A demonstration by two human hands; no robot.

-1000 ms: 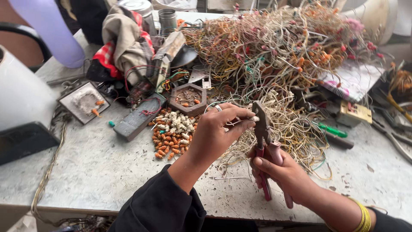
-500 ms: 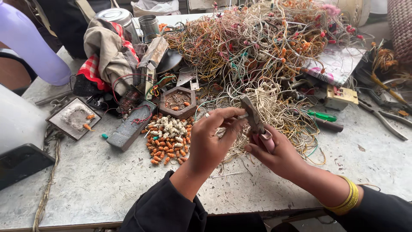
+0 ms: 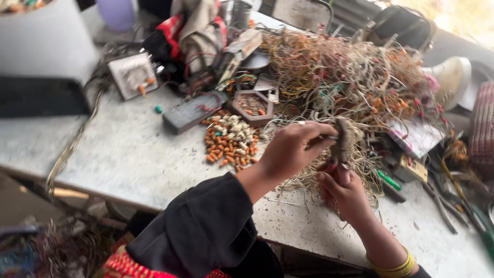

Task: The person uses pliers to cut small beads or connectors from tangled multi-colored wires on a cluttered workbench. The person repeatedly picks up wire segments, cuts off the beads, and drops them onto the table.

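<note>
Pliers stand upright in my right hand, which is clamped round their red handles close to the near edge of the tabletop. My left hand is pinched together on a thin wire that runs across to the pliers' head; whether the head bites the wire I cannot tell through the blur. Both hands hover over a fan of pale wires spilling from the big tangle that covers the far right of the tabletop.

Just left of my left hand lies a loose heap of orange and white caps, straight on the tabletop. Beyond it a small hexagonal tray holds a few more orange bits. A square white dish toward the far left edge has two orange pieces in it. A grey bar lies between dish and heap. A green-handled screwdriver rests right of my right hand.
</note>
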